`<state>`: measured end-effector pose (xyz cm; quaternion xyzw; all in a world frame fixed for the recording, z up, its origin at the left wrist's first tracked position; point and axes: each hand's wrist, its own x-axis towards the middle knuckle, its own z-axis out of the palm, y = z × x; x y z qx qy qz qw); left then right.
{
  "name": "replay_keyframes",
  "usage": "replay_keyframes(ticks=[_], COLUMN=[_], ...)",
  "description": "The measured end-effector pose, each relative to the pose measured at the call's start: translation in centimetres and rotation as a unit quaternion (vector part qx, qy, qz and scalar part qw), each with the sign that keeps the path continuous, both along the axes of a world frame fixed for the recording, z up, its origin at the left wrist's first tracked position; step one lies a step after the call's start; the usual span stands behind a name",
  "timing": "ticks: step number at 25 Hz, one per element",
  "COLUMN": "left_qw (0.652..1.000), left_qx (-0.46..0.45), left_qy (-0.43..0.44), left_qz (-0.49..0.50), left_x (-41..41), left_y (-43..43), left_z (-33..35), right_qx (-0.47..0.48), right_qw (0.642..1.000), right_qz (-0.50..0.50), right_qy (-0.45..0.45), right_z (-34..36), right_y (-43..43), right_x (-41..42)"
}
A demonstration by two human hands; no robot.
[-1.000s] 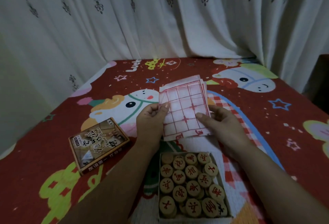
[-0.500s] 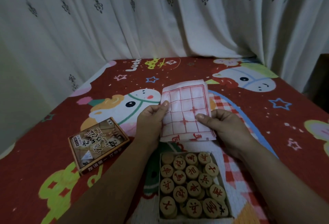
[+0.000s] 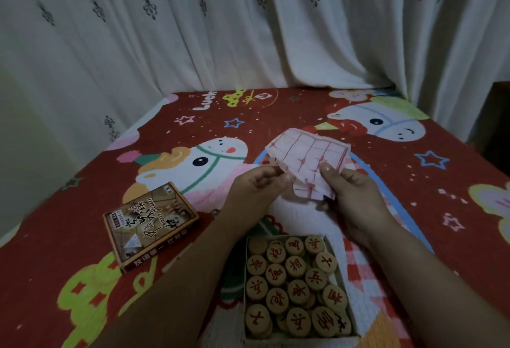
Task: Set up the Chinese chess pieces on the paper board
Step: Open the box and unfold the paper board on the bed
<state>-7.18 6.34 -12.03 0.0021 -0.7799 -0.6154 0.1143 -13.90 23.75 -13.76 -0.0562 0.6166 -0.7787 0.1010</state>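
1. The left hand point(image 3: 258, 186) pinches the near left edge of the paper board point(image 3: 309, 153), with its thumb and fingers curled in.
2. The right hand point(image 3: 352, 193) pinches the near right side. Its thumb presses on top, and the other fingers are tucked under where I cannot see them.
3. The paper board is folded up into a small stack with red lines on it. Both hands hold it in the air, tipped away from the person, over the red cloth point(image 3: 289, 115).
4. I think the paper is very light, thin and floppy. It bends and wrinkles where the hands hold it, and it could rip if pulled hard.
5. A good way is to take the loose outer flaps by their edges and open them slowly, one fold at a time. Then it can be pressed flat on the cloth.
6. Just below the hands sits an open tray point(image 3: 245, 287) full of round wooden pieces point(image 3: 294, 282) with red signs. They look hard and smooth, and easy to pick up one by one by their sides.
7. The box lid point(image 3: 150, 223) lies to the left of the tray, apart from it.
8. A pale curtain point(image 3: 248, 30) hangs behind the cloth.
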Motion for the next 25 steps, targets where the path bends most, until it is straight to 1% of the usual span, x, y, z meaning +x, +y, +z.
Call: replay_keyframes(ticks=[2, 4, 6, 8, 12, 14, 15, 18, 20, 22, 24, 25], left_qw=[1.000, 0.998, 0.993, 0.990, 0.988, 0.991, 0.993, 0.996, 0.998, 0.998, 0.994, 0.992], left_qx=[-0.008, -0.015, -0.028, -0.013, 0.004, 0.038, 0.039, -0.005, -0.004, -0.032, -0.070, -0.075], left_qy=[-0.012, -0.029, -0.019, 0.004, 0.045, 0.040, 0.031, 0.021, 0.005, -0.004, 0.009, 0.020], left_qz=[0.010, 0.050, 0.111, 0.139, 0.147, 0.119, 0.105, 0.089, 0.066, 0.056, 0.078, 0.101], left_x=[0.0, -0.2, -0.5, -0.6, -0.6, -0.5, -0.5, -0.2, 0.0, 0.0, -0.3, -0.5], left_y=[-0.1, -0.2, -0.4, -0.7, -1.3, -1.0, -0.8, -0.7, -0.5, -0.5, -0.6, -0.9], left_z=[-0.1, -0.4, -0.8, -0.9, -0.6, -0.5, -0.5, -0.3, -0.1, -0.4, -0.9, -1.1], right_qx=[0.030, 0.059, 0.079, 0.088, 0.062, 0.051, 0.053, 0.027, -0.007, -0.013, -0.011, -0.013], right_qw=[0.999, 0.996, 0.993, 0.993, 0.996, 0.997, 0.996, 0.997, 0.997, 0.996, 0.995, 0.996], right_qz=[0.014, 0.028, 0.027, 0.011, 0.017, 0.037, 0.045, 0.058, 0.075, 0.089, 0.095, 0.091], right_qy=[0.024, 0.055, 0.080, 0.082, 0.063, 0.054, 0.054, 0.046, 0.028, 0.018, 0.016, 0.014], right_z=[0.1, 0.2, 0.1, 0.0, 0.2, 0.2, 0.2, 0.0, -0.3, -0.2, -0.1, -0.1], right_y=[-0.1, -0.2, -0.1, 0.0, 0.0, 0.1, 0.2, 0.2, 0.3, 0.2, 0.1, 0.1], right_x=[0.5, 0.8, 0.9, 0.9, 0.8, 0.6, 0.6, 0.4, 0.2, 0.2, 0.2, 0.3])
